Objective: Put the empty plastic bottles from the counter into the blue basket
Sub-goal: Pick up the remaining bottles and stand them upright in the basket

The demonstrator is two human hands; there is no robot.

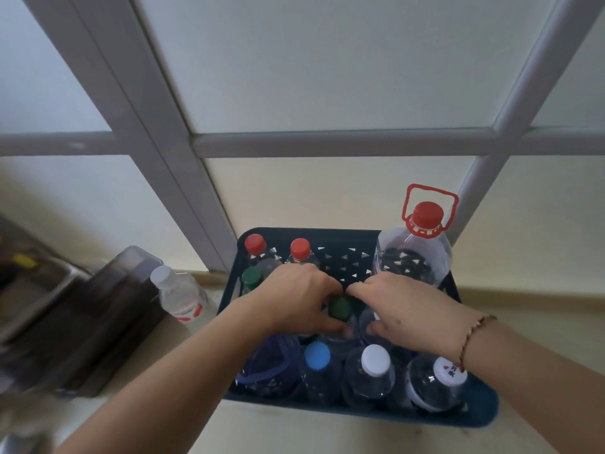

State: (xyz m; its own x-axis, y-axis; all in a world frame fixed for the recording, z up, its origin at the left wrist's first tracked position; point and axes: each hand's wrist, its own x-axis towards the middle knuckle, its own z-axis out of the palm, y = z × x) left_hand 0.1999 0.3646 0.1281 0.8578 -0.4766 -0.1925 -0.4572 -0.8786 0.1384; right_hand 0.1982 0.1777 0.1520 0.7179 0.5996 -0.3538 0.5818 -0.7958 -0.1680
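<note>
The blue basket stands on the counter against the window, packed with several upright clear plastic bottles. My left hand grips a green-capped bottle in the basket's middle. My right hand curls round a clear bottle just right of it; that bottle's cap is hidden under the hand. A big jug with a red cap and handle fills the back right corner. One white-capped bottle with a red-marked label stands on the counter outside, left of the basket.
A dark translucent container stands left of the outside bottle, with a metal tray beyond it. The window frame rises directly behind the basket. Pale counter shows in front.
</note>
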